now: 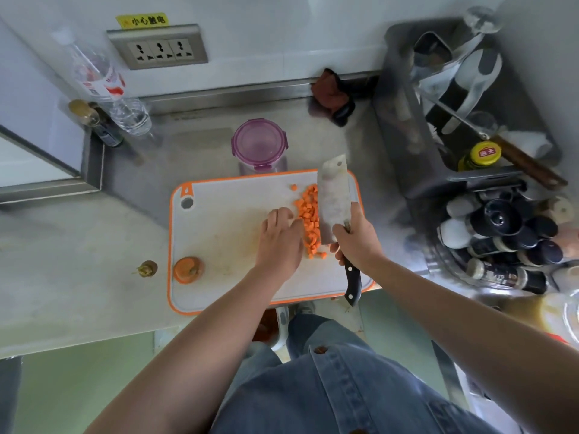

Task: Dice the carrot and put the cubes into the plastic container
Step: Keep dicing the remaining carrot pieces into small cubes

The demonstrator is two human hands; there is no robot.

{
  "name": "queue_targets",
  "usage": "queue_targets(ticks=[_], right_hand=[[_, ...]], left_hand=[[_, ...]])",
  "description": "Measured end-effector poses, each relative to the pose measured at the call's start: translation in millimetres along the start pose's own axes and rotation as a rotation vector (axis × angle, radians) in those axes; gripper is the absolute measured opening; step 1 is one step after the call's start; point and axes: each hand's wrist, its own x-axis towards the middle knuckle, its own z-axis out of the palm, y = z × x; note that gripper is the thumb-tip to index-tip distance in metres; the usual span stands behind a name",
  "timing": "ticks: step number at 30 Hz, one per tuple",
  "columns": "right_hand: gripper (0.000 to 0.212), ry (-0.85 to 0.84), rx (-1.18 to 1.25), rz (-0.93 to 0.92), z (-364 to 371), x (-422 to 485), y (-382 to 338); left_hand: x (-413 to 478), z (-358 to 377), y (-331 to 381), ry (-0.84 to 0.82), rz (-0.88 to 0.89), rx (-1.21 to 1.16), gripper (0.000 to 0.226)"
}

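Grey bench carries a board whose right half holds the cubes, heaped between the cleaver, clasped at its handle by the right grip, and the left grip, loose-fingered and pressed against the heap, probably to scoop it onto the blade. Just past the board's far edge stands the container, lid seemingly on, so it likely needs opening first. Free room lies on the board's left half, bar a carrot stub at its near-left corner.
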Motion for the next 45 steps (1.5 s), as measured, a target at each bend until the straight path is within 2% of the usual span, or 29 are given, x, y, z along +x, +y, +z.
queue_targets(ticks=[2,3,6,8,11,13,15,17,19,22,24,29,34,38,42,45], right_hand=[[0.026,0.032,-0.156,-0.105,2.0,-0.1,0.9],[0.032,0.048,-0.278,-0.178,4.1,-0.2,0.3],[0.04,0.052,-0.566,-0.391,11.8,-2.9,-2.6],[0.038,-0.005,-0.653,-0.504,16.3,-6.5,-5.1],[0.039,-0.149,-0.711,-0.637,20.2,-7.6,-2.1],[0.037,-0.23,-0.681,-0.625,17.6,-4.3,5.8],[0.04,-0.142,-0.574,-0.565,11.8,0.0,13.8],[0.053,-0.068,-0.475,-0.535,6.9,4.4,20.8],[0.061,-0.139,-0.407,-0.563,9.6,6.4,23.2],[0.052,-0.32,-0.416,-0.565,22.9,4.4,13.4],[0.05,-0.379,-0.502,-0.562,30.4,6.5,12.7],[0.051,-0.279,-0.579,-0.373,29.9,13.8,20.4],[0.053,-0.342,-0.607,-0.542,36.2,11.3,15.7],[0.055,-0.253,-0.591,-0.398,39.3,14.0,12.9],[0.053,-0.316,-0.599,-0.581,43.6,10.5,1.6],[0.053,-0.248,-0.646,-0.445,46.6,14.2,0.4]], left_hand=[[4.3,-5.0,1.4,0.08,-0.096,-0.174,0.015],[8.2,-10.6,5.3,0.107,-0.226,-0.36,0.015],[23.1,-33.0,20.9,0.005,-0.651,-1.115,0.045],[28.0,-39.0,23.8,-0.036,-0.758,-1.302,0.05],[27.5,-31.0,12.8,0.032,-0.769,-1.05,0.033],[22.4,-23.7,4.4,0.023,-0.824,-0.994,0.026],[15.2,-25.4,-0.5,0.0,-0.845,-1.075,0.022],[10.4,-31.3,-2.0,-0.007,-0.886,-1.198,0.017],[7.3,-37.0,-0.8,-0.001,-0.92,-1.251,0.019],[6.1,-37.7,-1.8,0.015,-0.923,-1.337,0.02],[5.4,-37.4,-3.3,0.007,-0.947,-1.364,0.026],[3.6,-36.0,-9.0,-0.001,-0.992,-1.315,0.025],[2.2,-35.6,-12.4,0.002,-1.003,-1.347,0.03],[1.8,-36.9,-12.9,-0.012,-0.974,-1.314,0.024],[-0.5,-39.3,-13.6,-0.023,-0.948,-1.291,0.023],[-1.5,-38.2,-15.8,-0.006,-0.943,-1.285,0.022]])
